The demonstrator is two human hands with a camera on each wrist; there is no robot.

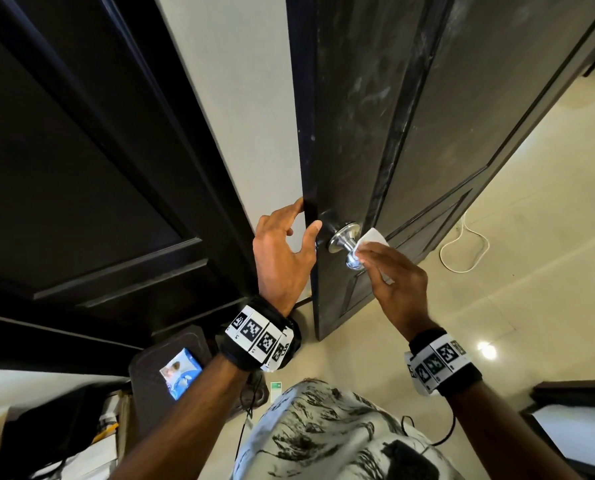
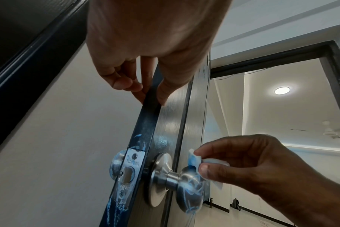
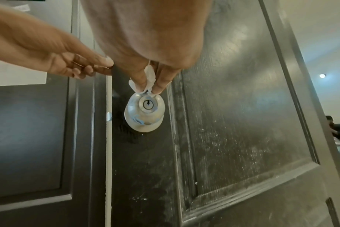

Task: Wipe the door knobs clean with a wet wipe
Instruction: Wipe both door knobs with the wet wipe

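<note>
R hand [image 1: 398,285] pinches wipe [image 1: 372,239] on knob [image 1: 349,249], frame centre; L hand [image 1: 282,251] pinches door edge [image 2: 145,135]. Risk: door swings, wipe slips; far-side knob [image 2: 117,165] likely missed.

Door [image 1: 445,116] dark, panelled, scuffed w/ pale smears, stood ajar; it carried the steel knob [image 1: 346,245] on round base plate, keyhole in knob face; latch plate [image 2: 130,167] set in door edge w/ 2nd knob [image 2: 116,165] behind it; floor [image 1: 531,271] pale glossy tile; white cord [image 1: 462,251] lay looped on it nr door; ceiling light reflected on tile.
</note>
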